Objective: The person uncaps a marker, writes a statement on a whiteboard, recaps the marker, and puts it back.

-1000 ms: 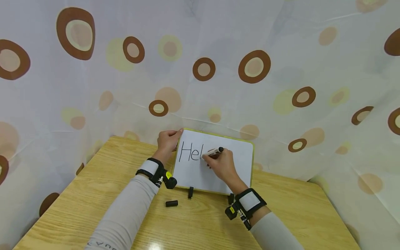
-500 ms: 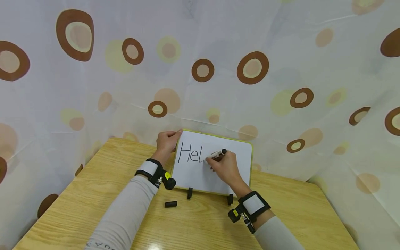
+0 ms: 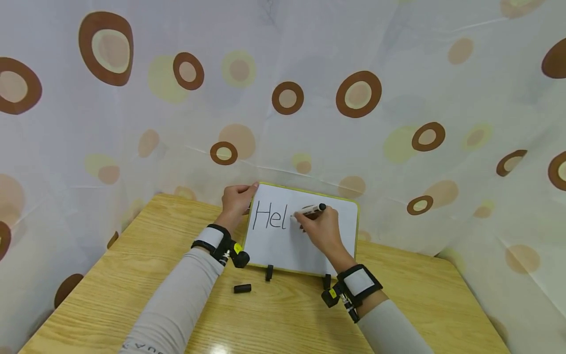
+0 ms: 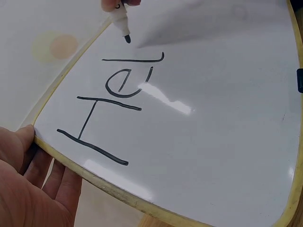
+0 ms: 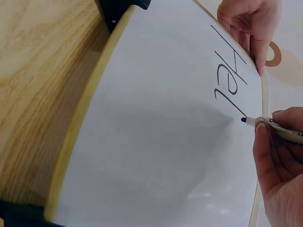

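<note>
A whiteboard (image 3: 283, 250) with a yellow rim leans upright, with "Hel" in black handwriting on its left part. My left hand (image 3: 236, 201) grips its upper left corner; in the left wrist view the thumb lies at the corner and the fingers (image 4: 52, 177) go behind the rim. My right hand (image 3: 325, 228) pinches a black-and-white marker (image 3: 313, 210) between thumb and fingers. In the left wrist view the uncapped marker tip (image 4: 127, 39) is just past the "l"; it appears slightly off the surface. The right wrist view shows my right hand (image 5: 284, 165) beside the board's top edge.
Two black stand feet (image 3: 269, 273) support the board's lower edge on the wooden table (image 3: 283, 319). A black marker cap (image 3: 242, 288) lies in front of it. Behind the table hangs a patterned curtain (image 3: 318, 142) with brown rings.
The downstroke of the "l" has gained its bottom hook. My right hand then lifted the marker and moved it right and up. My left hand stays on the corner.
</note>
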### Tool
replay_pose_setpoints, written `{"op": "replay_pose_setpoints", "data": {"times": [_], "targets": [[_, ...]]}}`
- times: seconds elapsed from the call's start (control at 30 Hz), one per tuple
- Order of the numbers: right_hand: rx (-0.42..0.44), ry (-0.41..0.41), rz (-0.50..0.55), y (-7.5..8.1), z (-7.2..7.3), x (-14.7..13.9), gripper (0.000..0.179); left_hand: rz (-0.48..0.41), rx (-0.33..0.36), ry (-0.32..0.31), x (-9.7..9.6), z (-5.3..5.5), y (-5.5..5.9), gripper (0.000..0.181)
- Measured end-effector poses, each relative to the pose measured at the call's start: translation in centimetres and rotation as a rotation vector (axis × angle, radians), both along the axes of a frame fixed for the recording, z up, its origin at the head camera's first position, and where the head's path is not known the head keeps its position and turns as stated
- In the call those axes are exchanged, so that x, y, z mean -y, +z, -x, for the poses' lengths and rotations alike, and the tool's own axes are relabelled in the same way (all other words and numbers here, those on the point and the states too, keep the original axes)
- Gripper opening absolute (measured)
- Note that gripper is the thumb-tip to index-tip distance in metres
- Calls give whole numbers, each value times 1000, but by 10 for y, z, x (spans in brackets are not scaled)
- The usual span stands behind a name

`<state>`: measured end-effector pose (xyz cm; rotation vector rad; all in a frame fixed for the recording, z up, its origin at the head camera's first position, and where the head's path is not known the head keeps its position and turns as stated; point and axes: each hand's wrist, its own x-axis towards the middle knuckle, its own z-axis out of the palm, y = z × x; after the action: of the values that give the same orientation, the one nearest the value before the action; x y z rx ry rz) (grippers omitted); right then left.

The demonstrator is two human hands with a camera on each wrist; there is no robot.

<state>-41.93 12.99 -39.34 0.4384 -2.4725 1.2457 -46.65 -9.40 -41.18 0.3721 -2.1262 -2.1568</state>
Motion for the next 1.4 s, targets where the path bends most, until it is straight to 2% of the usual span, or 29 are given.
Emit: {"op": "replay_pose_setpoints", "data": {"times": [0.2, 0.33, 0.77, 0.93, 1.4], "targets": [[-76, 8, 50, 2, 10, 5, 6, -1, 3, -10, 1, -1, -1, 46], [-98, -2, 68, 2, 14, 7, 5, -8, -2, -12, 0, -2, 0, 46], [-55, -10, 58, 4, 15, 6, 7, 8, 1, 1, -1, -1, 3, 45], [-8, -13, 19, 2, 12, 6, 8, 5, 8, 8, 0, -2, 5, 44], [76, 26, -13, -10, -13, 1, 5, 14, 14, 26, -4, -6, 5, 44]]}}
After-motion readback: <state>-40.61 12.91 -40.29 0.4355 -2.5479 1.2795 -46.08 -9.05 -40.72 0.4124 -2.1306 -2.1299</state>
